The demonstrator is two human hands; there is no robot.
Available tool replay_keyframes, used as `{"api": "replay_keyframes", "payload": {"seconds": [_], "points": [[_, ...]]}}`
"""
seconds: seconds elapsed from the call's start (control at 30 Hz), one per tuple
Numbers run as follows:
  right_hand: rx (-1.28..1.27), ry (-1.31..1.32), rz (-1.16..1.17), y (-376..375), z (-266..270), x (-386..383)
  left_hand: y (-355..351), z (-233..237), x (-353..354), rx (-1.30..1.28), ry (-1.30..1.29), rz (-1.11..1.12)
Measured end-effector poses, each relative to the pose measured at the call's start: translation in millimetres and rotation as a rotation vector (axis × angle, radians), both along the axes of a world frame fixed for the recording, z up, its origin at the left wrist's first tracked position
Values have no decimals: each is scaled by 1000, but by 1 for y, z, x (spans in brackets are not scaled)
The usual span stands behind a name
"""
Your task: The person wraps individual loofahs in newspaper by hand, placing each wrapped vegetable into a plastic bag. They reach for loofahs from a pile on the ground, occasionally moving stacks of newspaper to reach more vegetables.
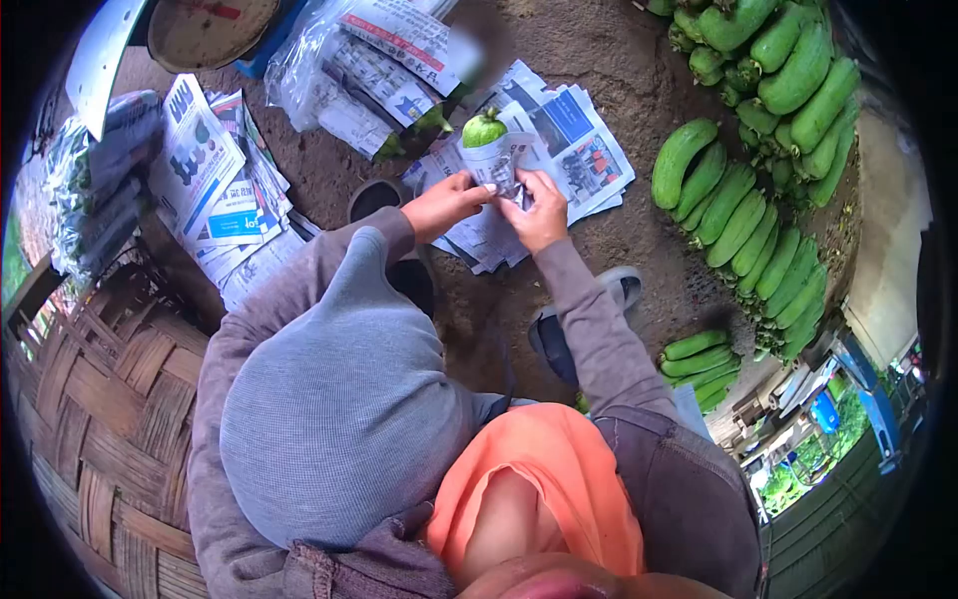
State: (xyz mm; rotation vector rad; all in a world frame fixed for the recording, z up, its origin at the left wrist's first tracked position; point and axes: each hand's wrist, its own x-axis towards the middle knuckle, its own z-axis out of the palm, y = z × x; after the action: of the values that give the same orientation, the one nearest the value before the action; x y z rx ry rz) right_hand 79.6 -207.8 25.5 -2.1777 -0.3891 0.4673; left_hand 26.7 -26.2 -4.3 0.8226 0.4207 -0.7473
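Observation:
A green gourd stands upright over a stack of newspaper sheets, its rounded stem end showing above a newspaper wrap. My left hand pinches the lower left of this wrapped gourd, with its thumb on the paper. On the other side, the fingers of my right hand close on the crumpled lower edge of the sheet. The gourd's lower part is hidden by paper and fingers. Just beyond lie several newspaper-wrapped gourds in a clear plastic bag.
Long green gourds lie in rows and piles along the right. More newspaper is at left, beside a plastic-covered bundle. A round-dialled scale stands at upper left. Sandals are near the stack; woven bamboo fills the lower left.

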Motion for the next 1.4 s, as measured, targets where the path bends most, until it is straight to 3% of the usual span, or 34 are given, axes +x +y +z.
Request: {"api": "replay_keyframes", "payload": {"seconds": [0.1, 0.2, 0.3, 0.33, 0.37, 0.43, 0.53, 0.6, 0.63, 0.73, 0.77, 0.83, 0.93, 1.07, 1.2, 1.4], "points": [[127, 176, 32, 5, 7, -8, 3, 25, 3, -113, 0, 173], [346, 550, -171, 20, 20, -14, 13, 36, 8, -173, -37, 262], [-90, -112, -56, 34, 50, -1, 18, 45, 16, -111, -67, 376], [-36, -378, -62, 38, 47, 7, 20, 49, 20, -67, -44, 463], [-56, -447, -86, 43, 50, 15, 24, 54, 22, -64, -30, 492], [107, -35, -110, 48, 39, 19, 31, 58, 26, -65, -5, 539], [181, 143, 16, 65, 44, 18, 37, 65, 31, 16, -123, 569], [203, 18, 19, 82, 48, 19, 45, 75, 33, -10, -103, 586], [214, -44, 21, 88, 48, 20, 53, 85, 35, 71, -175, 527], [301, 105, 43, 94, 36, 29, 93, 91, 29, 405, -421, 255], [308, 159, 60, 96, 36, 32, 113, 78, 20, 1055, -516, 30], [281, 237, 86, 101, 32, 37, 138, 91, 17, 1694, -742, 175], [290, 214, 76, 123, 22, 37, 168, 76, 24, 2099, -647, 342], [196, 129, 84, 166, 12, 38, 202, 37, 32, 1832, -540, 324], [49, -32, 89, 201, 12, 40, 205, 41, 37, 1732, -600, 506], [-31, -105, 100, 222, 14, 47, 201, 52, 28, 1679, -626, 544]]}}
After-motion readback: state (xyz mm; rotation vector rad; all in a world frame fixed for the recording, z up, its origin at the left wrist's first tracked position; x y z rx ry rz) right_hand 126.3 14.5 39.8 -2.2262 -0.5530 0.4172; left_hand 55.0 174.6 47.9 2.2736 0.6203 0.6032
